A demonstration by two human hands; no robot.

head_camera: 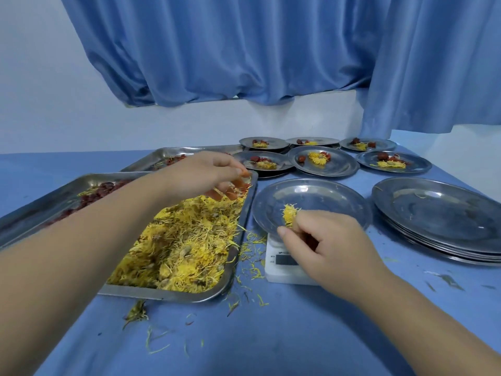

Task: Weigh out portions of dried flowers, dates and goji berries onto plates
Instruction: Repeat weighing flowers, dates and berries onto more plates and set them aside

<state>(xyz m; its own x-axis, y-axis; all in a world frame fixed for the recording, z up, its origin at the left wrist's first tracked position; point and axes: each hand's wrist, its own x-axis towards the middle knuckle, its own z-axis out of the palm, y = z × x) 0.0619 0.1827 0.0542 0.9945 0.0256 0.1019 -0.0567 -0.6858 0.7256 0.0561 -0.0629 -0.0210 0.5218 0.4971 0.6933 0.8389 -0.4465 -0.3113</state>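
Observation:
A steel tray (173,293) in front of me holds yellow dried flowers (184,240), with orange goji berries (235,189) at its far end. My left hand (200,172) hovers over that far end and pinches goji berries. A round steel plate (325,196) sits on a white scale (282,264). My right hand (328,245) pinches a tuft of yellow flower (289,214) over the plate's near side. Dark red dates (100,189) lie in the left part of the tray.
Several filled plates (322,160) stand at the back of the blue table. A stack of bare plates (439,215) is at the right. A second tray (162,156) lies behind the first. Loose petals (252,256) litter the cloth. A blue curtain (244,50) hangs behind.

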